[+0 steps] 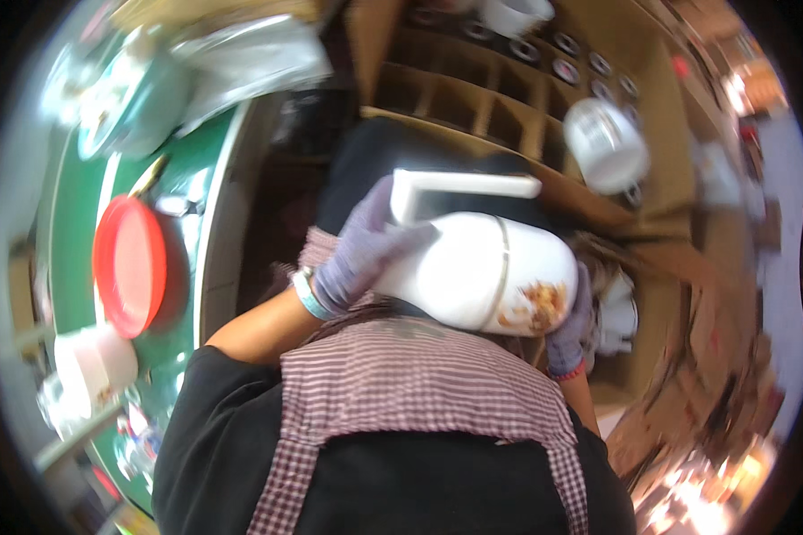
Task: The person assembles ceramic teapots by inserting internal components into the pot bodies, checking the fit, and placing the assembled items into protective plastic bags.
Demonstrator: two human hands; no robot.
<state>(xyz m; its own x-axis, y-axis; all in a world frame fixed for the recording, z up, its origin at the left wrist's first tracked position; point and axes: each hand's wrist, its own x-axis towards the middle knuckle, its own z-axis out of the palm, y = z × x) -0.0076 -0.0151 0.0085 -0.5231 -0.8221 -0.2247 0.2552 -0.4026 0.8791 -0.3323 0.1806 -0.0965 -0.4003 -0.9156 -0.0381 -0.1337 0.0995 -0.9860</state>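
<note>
A white jug (pixel 459 276) with a long side handle (pixel 482 185), looking like a vacuum jug, lies tilted sideways across my lap. It has a thin metallic band and a brown-orange printed pattern near its base. My left hand (pixel 361 254), in a greyish-purple glove, is closed around its neck end by the handle. The gloved right hand (pixel 569 334) cups the base end, its fingers partly hidden behind the jug. Beyond them is an open cardboard box (pixel 366 53) with dividers (pixel 455 104). A white cylindrical piece (pixel 606 147) sits at the box's right side.
At left, a green-topped table (pixel 174 245) carries a red-orange basin (pixel 130 266), a teal tub (pixel 143 107), a clear plastic bag (pixel 250 67) and a white container (pixel 96 361). Several dark round-topped items fill box compartments. Flattened cardboard (pixel 687 383) lies at right.
</note>
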